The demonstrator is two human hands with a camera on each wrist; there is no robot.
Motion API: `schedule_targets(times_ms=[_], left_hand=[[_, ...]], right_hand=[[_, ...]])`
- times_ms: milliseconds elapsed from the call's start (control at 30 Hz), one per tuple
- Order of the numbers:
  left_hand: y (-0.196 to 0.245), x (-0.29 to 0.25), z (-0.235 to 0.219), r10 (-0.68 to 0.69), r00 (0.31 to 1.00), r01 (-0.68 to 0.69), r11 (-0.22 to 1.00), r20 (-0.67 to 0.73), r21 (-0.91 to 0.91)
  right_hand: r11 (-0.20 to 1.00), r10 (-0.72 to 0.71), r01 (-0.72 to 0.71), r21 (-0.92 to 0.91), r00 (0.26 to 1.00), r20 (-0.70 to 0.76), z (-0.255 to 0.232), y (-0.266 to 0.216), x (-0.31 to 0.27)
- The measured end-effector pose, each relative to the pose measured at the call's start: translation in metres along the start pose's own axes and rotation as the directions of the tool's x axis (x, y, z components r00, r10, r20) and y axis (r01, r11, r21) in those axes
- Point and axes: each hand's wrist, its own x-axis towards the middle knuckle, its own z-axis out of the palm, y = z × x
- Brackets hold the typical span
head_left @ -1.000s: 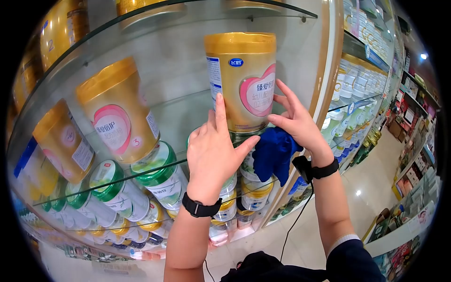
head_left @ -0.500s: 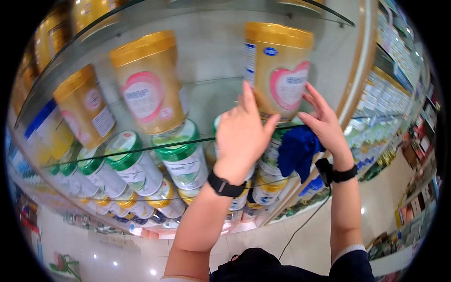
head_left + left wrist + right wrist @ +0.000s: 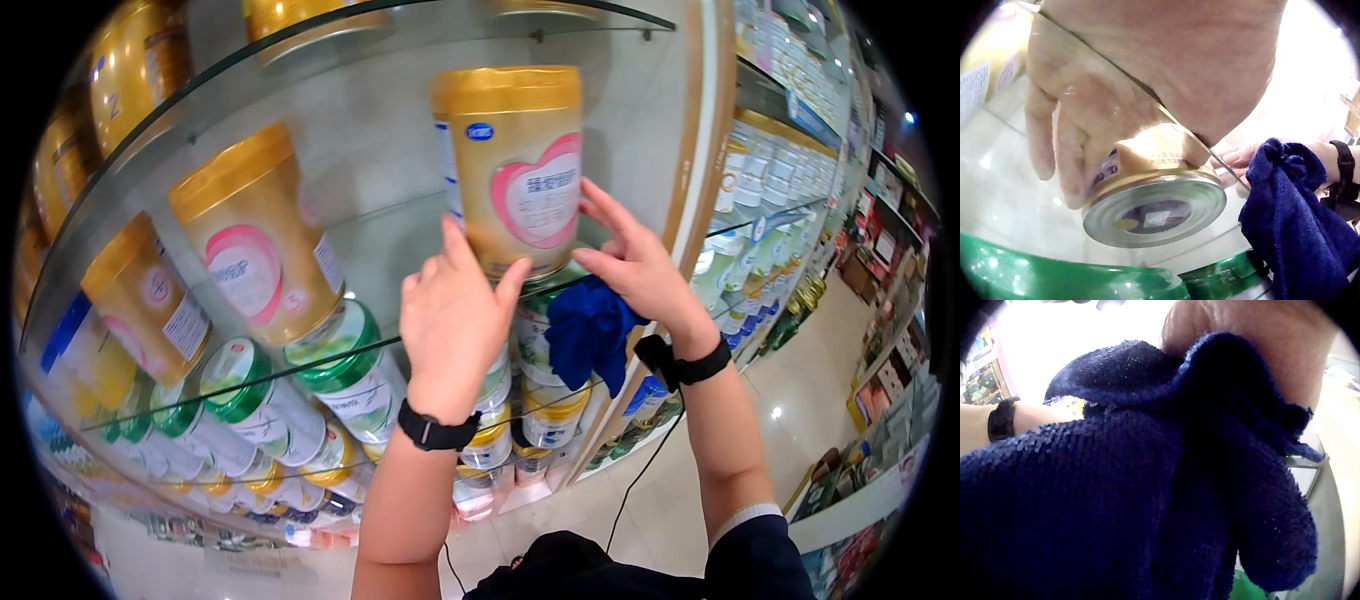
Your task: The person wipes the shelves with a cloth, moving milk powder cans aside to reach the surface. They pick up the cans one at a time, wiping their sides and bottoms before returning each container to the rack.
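A gold milk powder can (image 3: 515, 110) with a pink heart label stands upright on the glass shelf, its metal base showing through the glass in the left wrist view. My left hand (image 3: 455, 315) touches its lower left, with straight fingers along the side and the thumb across the lower front. From the right, the fingers of my right hand (image 3: 640, 265) reach the can's side beside the heart. That same hand holds a bunched dark blue cloth (image 3: 590, 335), which hangs below the palm and fills most of the right wrist view (image 3: 1116, 506).
Two more gold cans, one large (image 3: 255, 235) and one smaller (image 3: 150, 300), stand left on this shelf. Green-lidded cans (image 3: 345, 365) line the level below. A glass shelf edge (image 3: 240, 385) runs in front, and a cabinet post (image 3: 705, 130) rises at right.
The can has turned slightly, its logo and heart shifting left and its left side panel narrowing. My left fingertips sit a little lower on it. The view swung away and back.
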Motion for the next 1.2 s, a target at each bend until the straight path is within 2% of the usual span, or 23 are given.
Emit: schedule_targets(times_ms=[167,267,333,367,400,467,500,600,733,867,1000,1100,1200], left_hand=[[0.0,-0.001,-0.001,-0.002,1.0,0.002,1.0,-0.005,0.002],[-0.005,-0.002,0.007,0.094,0.986,-0.087,0.995,-0.139,0.055],[-0.008,-0.002,0.008,0.09,0.984,-0.079,0.994,-0.157,0.074],[-0.003,-0.003,0.006,0.055,0.992,-0.041,0.991,-0.113,0.126],[-0.001,-0.003,0.007,0.058,0.989,-0.049,0.997,-0.135,0.065],[-0.002,0.0,0.004,0.027,0.998,-0.024,0.998,-0.064,0.053],[-0.002,-0.002,0.016,0.072,0.985,-0.067,0.997,-0.158,0.037],[-0.007,-0.005,0.011,0.04,0.991,-0.039,0.999,-0.131,0.004],[-0.007,-0.006,0.009,0.039,0.994,-0.037,0.999,-0.103,0.019],[-0.006,-0.006,0.012,0.052,0.988,-0.051,0.999,-0.143,0.009],[-0.006,-0.004,0.009,0.048,0.995,-0.048,0.999,-0.092,0.001],[-0.006,-0.004,0.011,0.056,0.991,-0.055,0.998,-0.12,0.006],[-0.003,-0.003,0.006,0.035,0.996,-0.034,0.999,-0.084,0.02]], right_hand=[[1.0,0.004,-0.004,0.014,1.0,-0.004,0.0,-0.002,-0.001],[1.0,0.004,-0.004,-0.013,1.0,0.0,0.001,-0.001,-0.003],[1.0,0.007,-0.007,-0.024,1.0,-0.011,0.005,-0.002,-0.001],[1.0,0.005,-0.005,-0.013,1.0,-0.019,0.004,0.002,-0.002],[1.0,-0.004,0.005,0.003,0.999,-0.034,0.003,0.004,-0.003],[0.999,0.0,0.002,0.04,0.999,-0.054,0.004,0.009,-0.002],[0.998,0.012,-0.007,0.067,0.997,-0.072,0.002,0.014,-0.002],[0.996,-0.04,0.045,0.083,0.998,-0.055,0.008,0.016,0.004],[0.993,-0.027,0.034,0.116,0.998,-0.059,0.01,0.015,0.001],[0.997,-0.01,0.013,0.077,0.999,-0.044,0.009,0.007,0.0],[0.997,-0.028,0.032,0.067,0.999,-0.047,0.01,0.006,0.0],[0.996,-0.015,0.02,0.092,0.998,-0.054,0.01,0.006,0.0],[1.0,-0.009,0.01,0.011,0.999,-0.04,0.005,0.007,-0.002]])
